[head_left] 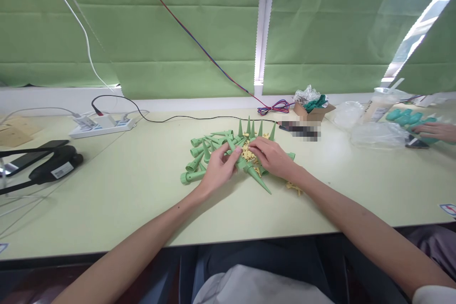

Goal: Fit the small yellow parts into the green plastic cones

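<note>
Holding a green spike (pixel 244 164), left hand (pixel 220 167) is half-curled.

No text can be read with certainty. Taking the white power strip (pixel 101 128) as landmark: nearer to the viewer and to its left, a black device (pixel 44 166) carries a white label (pixel 61 170), its print too small. Well to its right, a cup (pixel 378 107) bears dark letters, unclear. Further right and nearer, a sticker (pixel 448 209) shows a red and blue sign.
</note>
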Motion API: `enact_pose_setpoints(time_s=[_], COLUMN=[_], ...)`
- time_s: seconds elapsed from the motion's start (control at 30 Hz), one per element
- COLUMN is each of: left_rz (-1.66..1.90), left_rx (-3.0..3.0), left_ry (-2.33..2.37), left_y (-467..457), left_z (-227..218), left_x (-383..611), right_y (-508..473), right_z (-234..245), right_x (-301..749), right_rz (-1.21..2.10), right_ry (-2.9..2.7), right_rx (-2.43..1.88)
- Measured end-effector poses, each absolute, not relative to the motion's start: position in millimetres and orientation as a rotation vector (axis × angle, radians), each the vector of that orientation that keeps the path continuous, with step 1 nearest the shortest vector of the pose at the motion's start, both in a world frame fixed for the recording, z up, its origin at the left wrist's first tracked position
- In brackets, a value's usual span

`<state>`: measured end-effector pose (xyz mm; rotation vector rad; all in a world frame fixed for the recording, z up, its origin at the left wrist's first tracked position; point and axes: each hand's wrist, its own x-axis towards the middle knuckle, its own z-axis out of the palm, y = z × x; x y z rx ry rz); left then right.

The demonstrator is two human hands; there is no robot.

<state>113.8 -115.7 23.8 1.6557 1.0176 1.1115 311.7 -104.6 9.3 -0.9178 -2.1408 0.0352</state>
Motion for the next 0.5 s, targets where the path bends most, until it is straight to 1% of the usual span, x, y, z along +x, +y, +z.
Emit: enact_pose_setpoints(time_s=[0.33, 0.5], left_rz=[1.005, 0.994], left_rx=[1.693, 1.688], left_ry=[0.960, 0.947], left_y=[-116.1, -114.3], left_z=[25.6, 23.2], left_x=[112.5, 112.2], right_y=[-105.3, -106.7], right_z=[9.2, 10.6], right_x=[312.3, 311.2], right_rz=[0.031, 0.081], right_ry=[-2.211, -2.188], right_rx=[-0.868, -0.864])
